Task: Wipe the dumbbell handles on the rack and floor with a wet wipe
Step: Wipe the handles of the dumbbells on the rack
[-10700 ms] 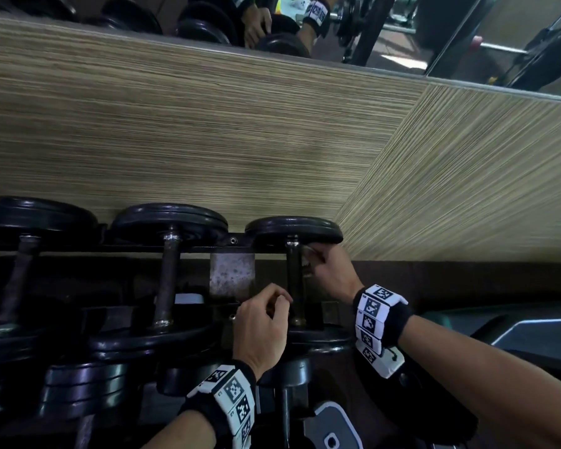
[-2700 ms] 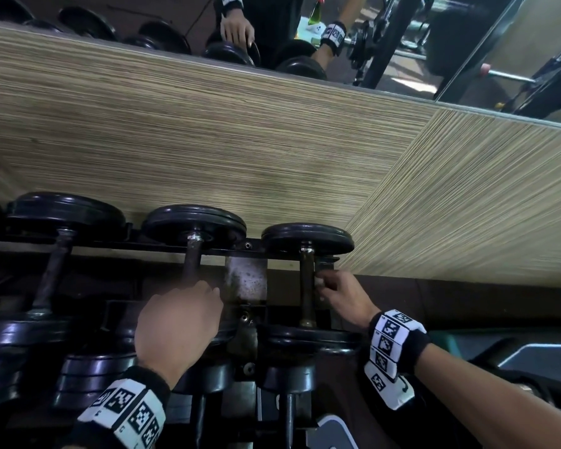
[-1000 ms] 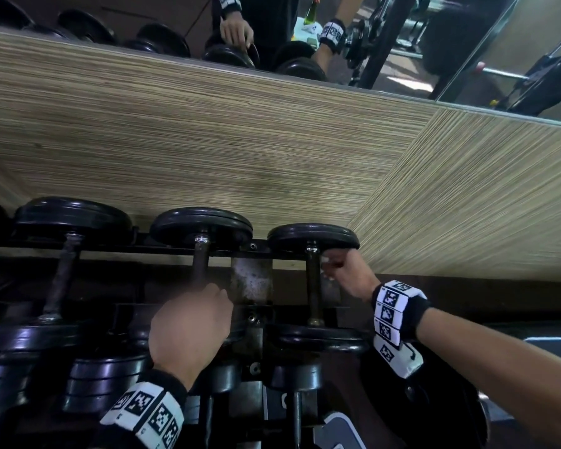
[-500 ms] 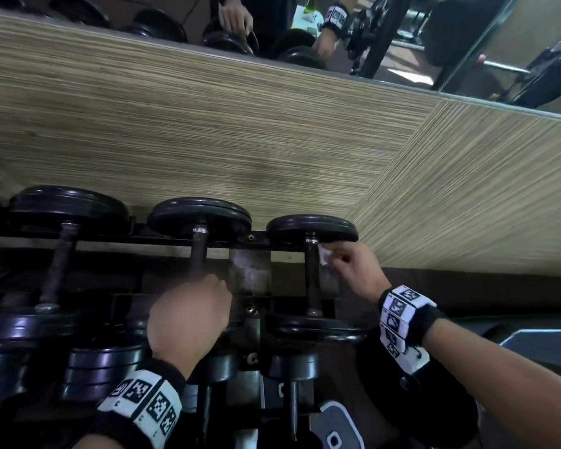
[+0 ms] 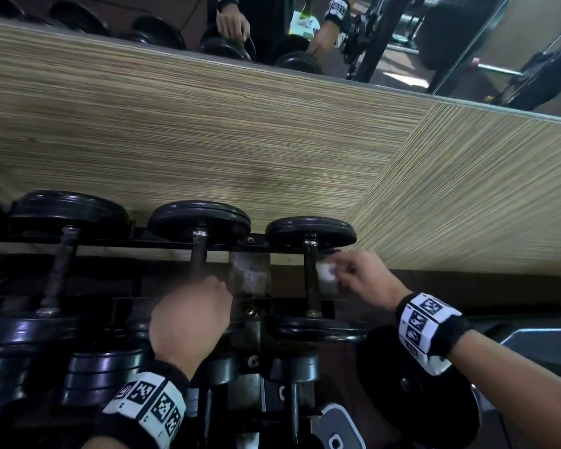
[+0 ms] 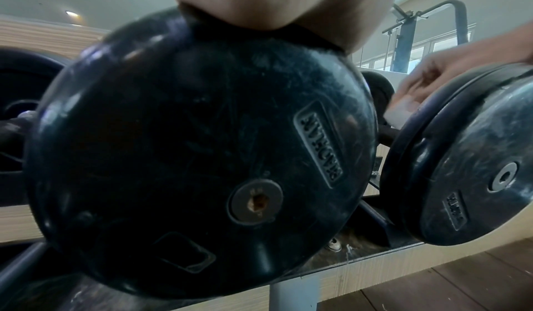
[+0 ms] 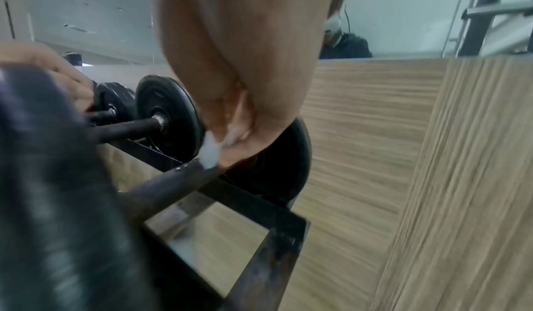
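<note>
Right hand (image 5: 366,277): fingers pinch a small folded white wet wipe (image 5: 325,271) and hold it against the upper part of the handle (image 5: 311,280) of the rightmost dumbbell (image 5: 311,231) on the top rack (image 5: 250,277). The right wrist view shows the wipe (image 7: 210,151) touching the dark bar (image 7: 161,186) close to the far plate, though motion blur there makes the exact contact hard to fix.

Left hand (image 5: 190,315): knuckles up, fingers curled down over the lower end of the neighbouring dumbbell's handle (image 5: 199,254). The fingers themselves are hidden behind the back of the hand, so whether they close round the bar or only rest on it cannot be told. The left wrist view shows the palm (image 6: 259,1) sitting on top of that dumbbell's near plate (image 6: 202,151).

Three dumbbells lie side by side on the top rack, handles running away from the person, far plates against a striped wood-grain wall panel (image 5: 208,140). More dumbbells sit on a lower tier beneath. A mirror (image 5: 402,37) above the panel reflects both hands. Both wrists carry black bands with printed square markers (image 5: 425,322).
</note>
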